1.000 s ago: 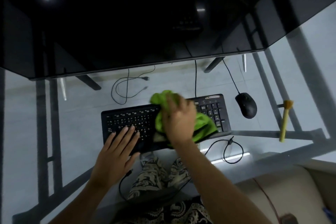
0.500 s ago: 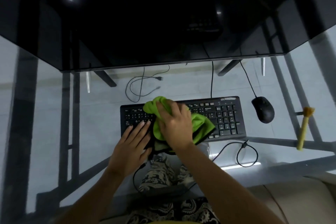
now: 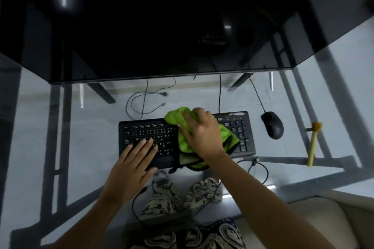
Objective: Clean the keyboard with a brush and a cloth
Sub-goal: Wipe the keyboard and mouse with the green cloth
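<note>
Our right hand (image 3: 202, 133) grips the green cloth (image 3: 228, 137) mid-keyboard (image 3: 240, 127); left hand (image 3: 131, 166) lies flat, fingers straight, on its left keys. Brush (image 3: 312, 145) lies right of it. Hard rubbing could snag a keycap.

A: Where is open room on the table (image 3: 40, 137)?
B: Left of the keyboard (image 3: 149, 133), the glass is bare through the frame's left side.
A: And on the right?
B: A mouse (image 3: 272, 125) sits just beside the keyboard's right end, a yellow brush (image 3: 312, 145) farther right; a gap lies between them.
A: Above?
B: A dark monitor (image 3: 151, 26) fills the upper frame, with loose cables (image 3: 141, 103) below it.
A: Near edge?
B: A looped cable (image 3: 261, 168) lies lower right of the keyboard.
</note>
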A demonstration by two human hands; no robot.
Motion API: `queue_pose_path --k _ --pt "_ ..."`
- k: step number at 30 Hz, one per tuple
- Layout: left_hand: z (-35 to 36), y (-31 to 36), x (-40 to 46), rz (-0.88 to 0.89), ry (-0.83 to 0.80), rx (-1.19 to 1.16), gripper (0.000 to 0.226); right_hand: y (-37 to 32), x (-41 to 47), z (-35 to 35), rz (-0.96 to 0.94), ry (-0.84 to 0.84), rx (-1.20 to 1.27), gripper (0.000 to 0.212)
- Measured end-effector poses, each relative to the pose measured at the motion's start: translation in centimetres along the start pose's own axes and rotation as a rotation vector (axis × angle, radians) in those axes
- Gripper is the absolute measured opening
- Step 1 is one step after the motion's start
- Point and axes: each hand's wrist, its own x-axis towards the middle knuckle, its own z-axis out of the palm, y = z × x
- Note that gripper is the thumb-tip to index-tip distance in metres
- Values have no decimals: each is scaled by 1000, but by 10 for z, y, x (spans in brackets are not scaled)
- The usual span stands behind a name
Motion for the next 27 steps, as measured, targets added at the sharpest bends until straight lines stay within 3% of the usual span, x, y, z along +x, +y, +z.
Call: queue_pose_path --k 5,9,11,13,15,18,20,27 --pt "0 4 6 -8 -19 -11 56 110 -13 -29 465 141 -39 43" --pt "0 1 2 -11 -19 -9 56 100 -11 -27 787 150 -48 43" --pt "1 2 1 -13 -14 -2 56 72 -8 -22 693 153 -35 39" --pt "1 2 1 -9 -10 -6 57 55 -14 -18 442 89 -39 37" --pt "1 2 3 -4 -6 -12 57 72 -17 -21 323 67 -52 39" --pt "3 4 5 0 1 -22 55 102 -15 -29 524 154 -27 46" --pt "4 4 8 2 14 -27 54 94 -9 -24 557 176 -19 46" --pt "-1 3 6 19 -26 -30 53 -37 -11 11 10 23 75 40"
